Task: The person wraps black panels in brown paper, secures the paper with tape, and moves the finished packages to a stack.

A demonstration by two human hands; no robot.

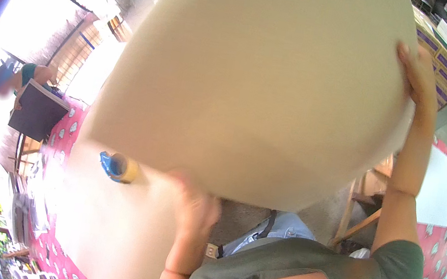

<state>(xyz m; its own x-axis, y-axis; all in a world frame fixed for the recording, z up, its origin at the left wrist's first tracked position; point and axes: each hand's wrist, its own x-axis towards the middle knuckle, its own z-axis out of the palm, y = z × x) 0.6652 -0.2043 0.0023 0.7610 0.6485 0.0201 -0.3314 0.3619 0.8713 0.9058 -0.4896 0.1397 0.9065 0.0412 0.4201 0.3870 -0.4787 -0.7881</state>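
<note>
The large tan sheet [266, 88] is held raised, beyond and to the right of the tape roll [129, 171], its right edge gripped by the right hand [420, 76], well to the roll's right, with the thumb on the near face and the fingers mostly hidden. The left hand [192, 210], near the roll's right side, is blurred by the sheet's lower edge, and whether anything is grasped cannot be told. Both edges are best supported evenly, bending limited, and the lower corner carried clear of the roll.
</note>
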